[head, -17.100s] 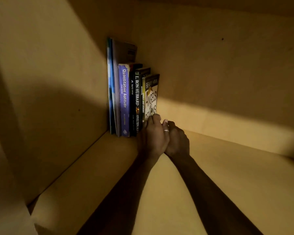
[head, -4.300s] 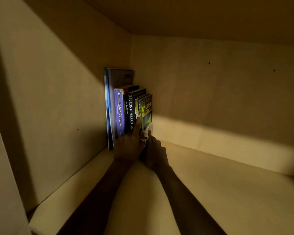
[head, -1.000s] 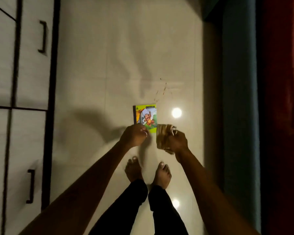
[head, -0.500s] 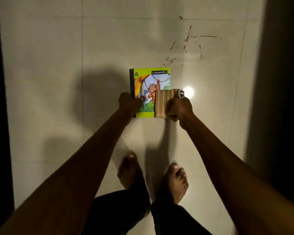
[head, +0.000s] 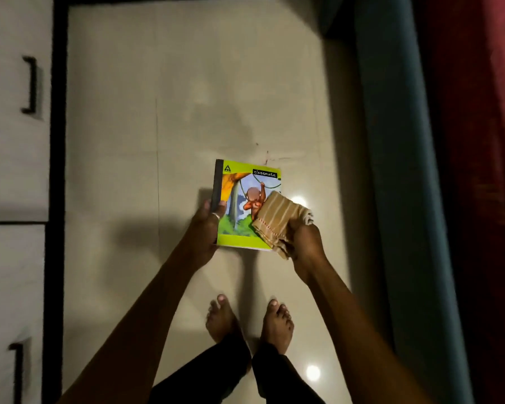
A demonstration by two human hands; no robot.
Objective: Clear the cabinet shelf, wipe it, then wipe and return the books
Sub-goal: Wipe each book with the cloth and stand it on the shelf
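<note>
Wiping notebook [head: 245,205] at frame centre, above floor | left hand [head: 206,228] clamped on its spine edge | right hand [head: 302,240] clamped on cloth [head: 277,221], now angled across the cover | shelf out of view; return pending

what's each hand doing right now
Left hand: closed on the notebook, gripping its spine edge.
Right hand: closed on the folded cloth, which rests against the cover.

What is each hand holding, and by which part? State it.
The left hand grips the notebook by its dark spine edge. The right hand clutches the folded cloth by its near end, against the cover.
</note>
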